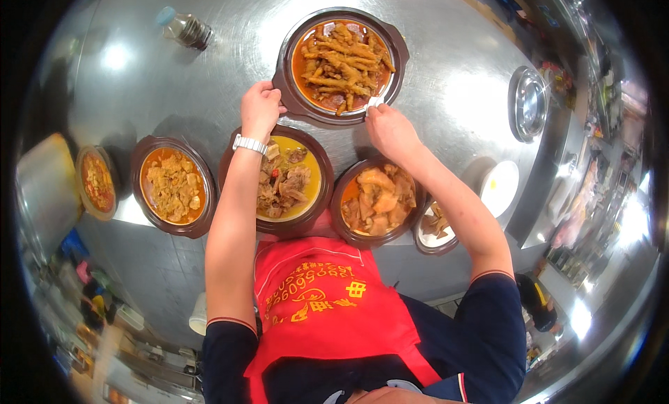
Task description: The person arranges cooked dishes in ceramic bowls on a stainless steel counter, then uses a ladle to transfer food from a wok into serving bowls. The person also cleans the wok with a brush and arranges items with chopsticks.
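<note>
A brown two-handled pot stands on the steel table, filled with chicken feet in reddish-orange sauce. My left hand grips its left handle, fingers curled around the edge. Pinched in my right hand is a folded white tissue, which touches the pot's near right rim. Under my left forearm sits another brown pot with meat pieces in yellow broth, partly hidden. Below my right hand, a third brown pot holds pale chunks in orange sauce.
Farther left are a brown pot of stewed pieces and a smaller bowl. A capped plastic bottle stands at the upper left of the steel table. Rightward are a small dish, a white plate and metal plates.
</note>
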### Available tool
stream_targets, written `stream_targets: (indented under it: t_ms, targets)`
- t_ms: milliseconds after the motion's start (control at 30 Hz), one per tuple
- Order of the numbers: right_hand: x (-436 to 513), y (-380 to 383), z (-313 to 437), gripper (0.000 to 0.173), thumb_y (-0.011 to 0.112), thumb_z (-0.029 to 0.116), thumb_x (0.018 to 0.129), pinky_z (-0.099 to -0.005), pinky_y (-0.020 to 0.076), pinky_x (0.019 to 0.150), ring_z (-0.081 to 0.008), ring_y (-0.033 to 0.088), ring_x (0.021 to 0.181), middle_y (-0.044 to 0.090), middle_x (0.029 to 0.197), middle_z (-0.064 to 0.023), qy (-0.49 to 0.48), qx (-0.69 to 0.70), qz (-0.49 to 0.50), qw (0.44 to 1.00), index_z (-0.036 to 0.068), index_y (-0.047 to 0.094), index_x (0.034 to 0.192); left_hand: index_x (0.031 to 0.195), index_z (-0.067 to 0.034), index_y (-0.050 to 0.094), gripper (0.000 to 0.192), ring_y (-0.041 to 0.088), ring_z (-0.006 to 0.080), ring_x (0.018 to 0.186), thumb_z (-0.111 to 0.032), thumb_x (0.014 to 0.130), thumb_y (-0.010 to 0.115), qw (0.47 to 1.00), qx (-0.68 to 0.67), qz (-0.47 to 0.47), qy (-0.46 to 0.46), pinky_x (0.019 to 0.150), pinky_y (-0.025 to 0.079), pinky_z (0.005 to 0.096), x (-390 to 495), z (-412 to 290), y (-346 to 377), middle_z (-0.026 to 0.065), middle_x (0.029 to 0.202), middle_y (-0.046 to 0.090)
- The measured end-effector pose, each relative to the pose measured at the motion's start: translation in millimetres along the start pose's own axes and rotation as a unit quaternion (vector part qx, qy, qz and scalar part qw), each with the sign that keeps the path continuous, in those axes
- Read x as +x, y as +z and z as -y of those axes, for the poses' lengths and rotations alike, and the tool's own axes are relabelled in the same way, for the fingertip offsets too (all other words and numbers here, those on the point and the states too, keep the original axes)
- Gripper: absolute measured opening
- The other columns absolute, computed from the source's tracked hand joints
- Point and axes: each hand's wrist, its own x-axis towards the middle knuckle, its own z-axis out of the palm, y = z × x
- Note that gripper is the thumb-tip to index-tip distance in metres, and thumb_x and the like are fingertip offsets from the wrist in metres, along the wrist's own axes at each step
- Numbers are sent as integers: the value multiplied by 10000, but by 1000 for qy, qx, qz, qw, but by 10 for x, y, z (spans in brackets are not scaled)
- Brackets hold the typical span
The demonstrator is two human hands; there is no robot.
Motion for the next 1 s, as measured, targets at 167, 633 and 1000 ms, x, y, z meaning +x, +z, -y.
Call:
stream_targets:
  t_ms: [167,633,1000]
  targets:
    - [155,-145,528,145,564,104,823,-453,546,636,-385,653,683,634,755,-225,89,49,48,994,-27,604,776,1143,96,548,249,665,205,803,-27,926,546,999,-16,33,-24,679,574,316,23,-34,-64,149,967,650]
    - [74,-22,776,208,516,120,910,-523,503,625,-445,623,711,638,773,-252,190,86,-7,978,-19,500,1064,1127,82,559,243,649,193,770,-37,915,559,999,0,29,-23,646,565,307,25,-47,-60,158,973,652]
    - [232,-8,876,161,522,108,917,-541,497,653,-474,617,725,610,721,-302,224,183,-11,957,-52,528,940,1070,60,600,206,660,175,651,-60,904,585,1000,5,3,-9,595,537,293,42,5,-34,127,872,683]
